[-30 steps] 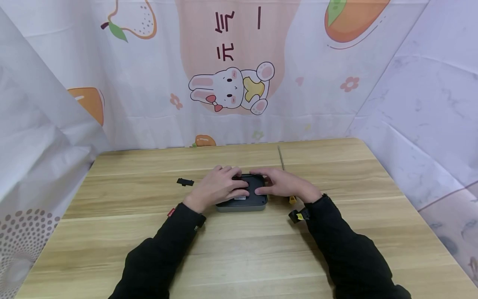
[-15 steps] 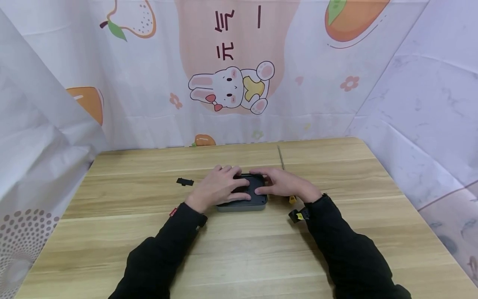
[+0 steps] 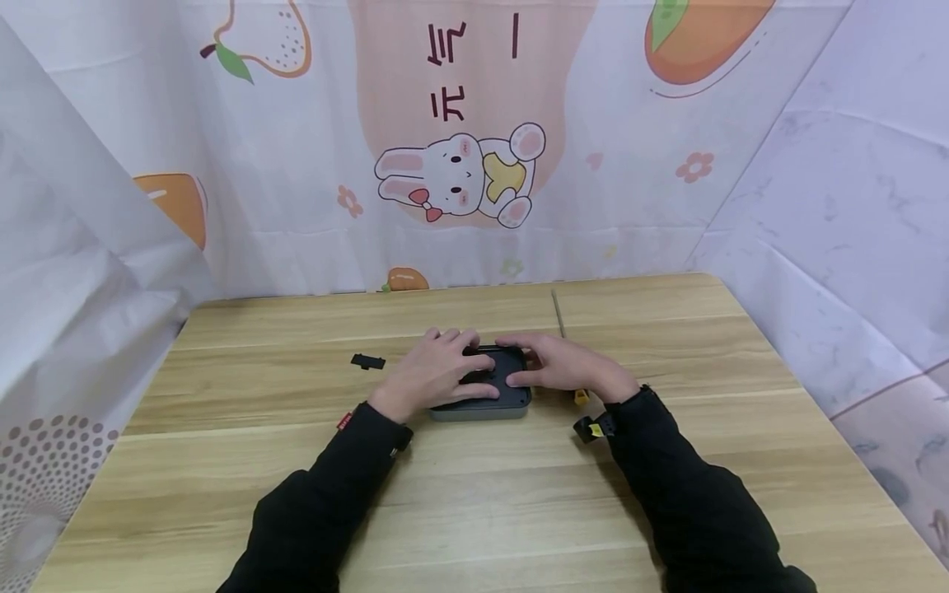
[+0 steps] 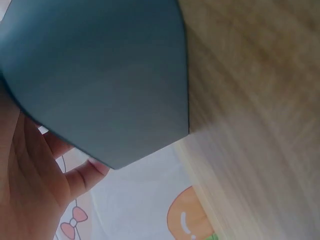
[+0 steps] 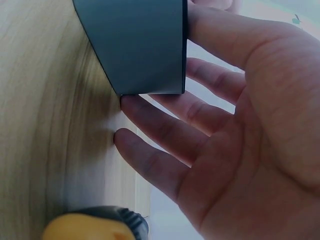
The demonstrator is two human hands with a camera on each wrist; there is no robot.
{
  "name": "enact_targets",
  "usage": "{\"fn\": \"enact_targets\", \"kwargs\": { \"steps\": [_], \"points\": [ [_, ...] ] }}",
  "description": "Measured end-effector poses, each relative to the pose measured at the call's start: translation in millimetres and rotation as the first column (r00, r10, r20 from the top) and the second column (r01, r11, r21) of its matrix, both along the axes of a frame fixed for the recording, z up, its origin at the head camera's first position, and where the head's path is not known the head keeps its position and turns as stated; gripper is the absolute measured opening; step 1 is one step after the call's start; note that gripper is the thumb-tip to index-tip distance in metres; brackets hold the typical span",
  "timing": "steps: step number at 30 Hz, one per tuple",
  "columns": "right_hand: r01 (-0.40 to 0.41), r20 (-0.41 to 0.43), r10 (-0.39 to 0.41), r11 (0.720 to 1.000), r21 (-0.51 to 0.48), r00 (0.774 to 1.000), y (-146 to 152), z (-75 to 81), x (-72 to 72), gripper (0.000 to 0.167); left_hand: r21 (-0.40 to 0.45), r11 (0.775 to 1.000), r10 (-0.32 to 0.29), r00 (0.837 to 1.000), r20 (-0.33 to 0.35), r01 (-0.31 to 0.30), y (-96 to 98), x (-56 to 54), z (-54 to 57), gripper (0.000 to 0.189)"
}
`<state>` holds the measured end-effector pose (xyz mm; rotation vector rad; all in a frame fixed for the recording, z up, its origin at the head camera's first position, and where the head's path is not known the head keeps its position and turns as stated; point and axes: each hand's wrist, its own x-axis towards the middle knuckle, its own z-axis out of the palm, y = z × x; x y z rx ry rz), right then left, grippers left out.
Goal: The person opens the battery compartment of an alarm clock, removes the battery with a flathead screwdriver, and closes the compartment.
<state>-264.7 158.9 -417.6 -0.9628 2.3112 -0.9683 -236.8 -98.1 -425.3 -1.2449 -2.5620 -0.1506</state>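
Note:
A grey box-shaped device (image 3: 480, 414) with a black top panel (image 3: 507, 361) lies flat on the table. My left hand (image 3: 430, 372) holds it from the left, thumb and index finger on the panel and other fingers at the far edge. In the left wrist view, fingertips show past the far corner of the device's smooth side (image 4: 110, 90). From the right, my right hand (image 3: 567, 362) grips the other end, thumb on top. The right wrist view shows its fingers (image 5: 165, 125) spread along the far side, one fingertip at the lower corner. Part of the panel is hidden under my left hand.
A small black clip-edged cover (image 3: 367, 361) lies left of the device. To the right is a screwdriver, its thin shaft (image 3: 558, 315) pointing away and its yellow handle (image 3: 582, 397) partly behind my right wrist. A printed curtain (image 3: 296, 206) hangs behind the table.
My left thumb has slid slightly right and now covers a pale label that showed on the panel a second ago. The right hand and the device have stayed put.

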Motion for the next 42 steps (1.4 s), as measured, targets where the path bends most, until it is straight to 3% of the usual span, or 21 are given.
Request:
{"fn": "enact_targets", "kwargs": {
  "steps": [13,21,30,38,42],
  "points": [
    [0.002,-0.041,-0.001,1.0,0.009,0.999,0.1,2.5,0.4,0.066,0.021,1.0,-0.021,0.993,0.112,0.019,-5.9,3.5,6.5,0.046],
    [0.015,-0.035,-0.014,1.0,0.027,0.999,-0.5,3.8,-1.1,0.067,0.024,0.999,-0.034,0.993,0.112,0.031,-4.4,-3.2,5.4,0.05],
    [-0.009,-0.01,0.009,1.0,-0.007,1.0,-0.1,0.6,0.1,0.067,-0.039,0.988,-0.146,0.987,0.067,0.149,0.2,-16.3,6.1,0.054],
    [-0.01,-0.017,0.009,1.0,-0.021,1.0,0.2,2.3,-0.4,0.068,-0.031,0.991,-0.128,0.986,0.105,0.132,0.3,-18.1,7.2,0.05],
    [-0.005,0.004,0.005,1.0,-0.023,1.0,0.8,2.0,-0.3,0.067,-0.05,0.997,-0.048,0.981,0.188,0.059,3.8,-17.8,9.1,0.034]
  ]
}}
